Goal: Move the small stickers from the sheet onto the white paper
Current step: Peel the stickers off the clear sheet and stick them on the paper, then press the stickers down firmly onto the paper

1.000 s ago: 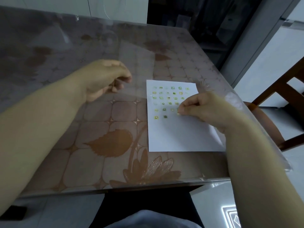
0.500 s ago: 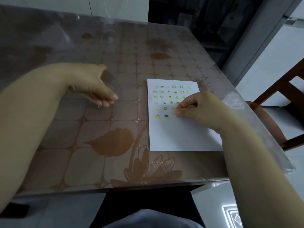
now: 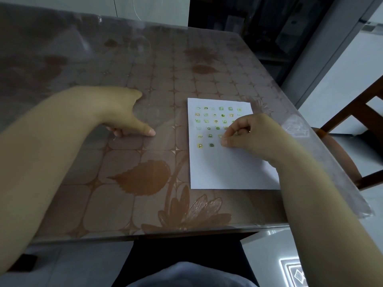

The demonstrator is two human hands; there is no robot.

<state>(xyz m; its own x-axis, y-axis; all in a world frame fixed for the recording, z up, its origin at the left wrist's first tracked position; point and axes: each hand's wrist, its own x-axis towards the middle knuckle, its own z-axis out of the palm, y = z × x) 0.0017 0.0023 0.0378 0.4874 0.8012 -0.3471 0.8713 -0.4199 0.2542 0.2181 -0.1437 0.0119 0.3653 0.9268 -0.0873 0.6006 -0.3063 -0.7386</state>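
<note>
A white paper [image 3: 223,170] lies on the right part of the table, and several small yellow-green stickers [image 3: 211,136] sit in rows on its upper half. My right hand [image 3: 252,137] rests on the paper with its fingertips pinched together on a small sticker [image 3: 223,144] at the end of the lowest row. The sticker sheet [image 3: 163,121] is clear and hard to make out; it lies flat on the table left of the paper. My left hand [image 3: 122,112] holds its left edge between thumb and fingers, low against the table.
The table [image 3: 124,204] has a brown flower-patterned top under a clear plastic cover. A wooden chair [image 3: 356,125] stands at the right side. The table's near edge [image 3: 165,234] is just in front of my lap.
My left hand has come down and to the left, laying the raised clear sheet flat on the table. My right hand has stayed pinched at the lowest sticker row.
</note>
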